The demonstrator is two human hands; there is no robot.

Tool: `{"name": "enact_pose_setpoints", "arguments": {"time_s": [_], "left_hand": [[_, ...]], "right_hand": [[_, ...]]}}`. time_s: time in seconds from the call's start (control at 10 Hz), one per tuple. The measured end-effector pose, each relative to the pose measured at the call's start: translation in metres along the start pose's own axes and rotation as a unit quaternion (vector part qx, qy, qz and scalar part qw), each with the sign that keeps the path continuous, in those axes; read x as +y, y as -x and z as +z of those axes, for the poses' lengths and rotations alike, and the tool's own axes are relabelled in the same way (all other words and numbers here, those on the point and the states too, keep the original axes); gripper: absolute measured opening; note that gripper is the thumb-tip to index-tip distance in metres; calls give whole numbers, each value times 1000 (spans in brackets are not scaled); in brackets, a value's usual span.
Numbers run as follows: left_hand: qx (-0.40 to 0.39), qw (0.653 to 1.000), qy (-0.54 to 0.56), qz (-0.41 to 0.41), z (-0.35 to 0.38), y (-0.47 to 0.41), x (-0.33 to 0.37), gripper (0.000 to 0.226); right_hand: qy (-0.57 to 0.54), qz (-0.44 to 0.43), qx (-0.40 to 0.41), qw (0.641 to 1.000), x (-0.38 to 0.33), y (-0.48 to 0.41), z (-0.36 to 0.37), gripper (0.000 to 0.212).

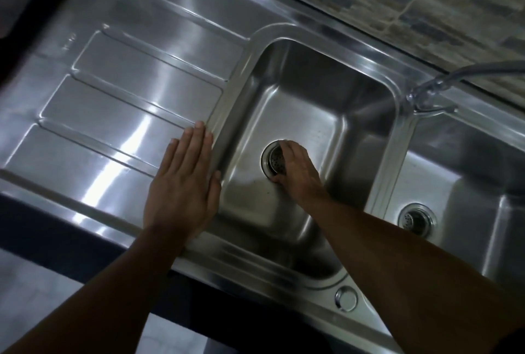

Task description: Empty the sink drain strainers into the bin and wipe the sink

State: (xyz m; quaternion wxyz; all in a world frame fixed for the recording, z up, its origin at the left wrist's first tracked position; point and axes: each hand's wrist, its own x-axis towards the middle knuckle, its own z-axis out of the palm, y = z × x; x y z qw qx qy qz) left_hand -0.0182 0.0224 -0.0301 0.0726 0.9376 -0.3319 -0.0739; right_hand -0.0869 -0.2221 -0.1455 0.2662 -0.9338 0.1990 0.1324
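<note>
Gripping the strainer (275, 159) in its drain, right hand (297, 169) looks set on step one; left hand (184, 180) lies flat at nine o'clock. Next: lift it out level. Second strainer (412, 220) waits at four o'clock.

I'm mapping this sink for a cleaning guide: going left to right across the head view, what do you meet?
drainboard → left hand → left-basin strainer → right hand → right-basin strainer
</note>
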Motion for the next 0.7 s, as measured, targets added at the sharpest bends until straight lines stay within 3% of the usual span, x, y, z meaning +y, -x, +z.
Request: {"name": "enact_pose_setpoints", "arguments": {"time_s": [0.2,0.4,0.5,0.7], "left_hand": [[4,1000,-6,2,2,0,-2,70],[13,1000,-3,14,3,1,-2,69],[-4,1000,23,11,-3,3,1,69],[-78,995,41,-50,-42,-6,35,64]], "right_hand": [[-46,11,-18,999,6,5,7,95],[-20,-13,2,1000,0,29,-10,90],[-49,-12,-9,999,-9,56,-36,86],[-62,-57,49,995,-18,108,-113,68]]}}
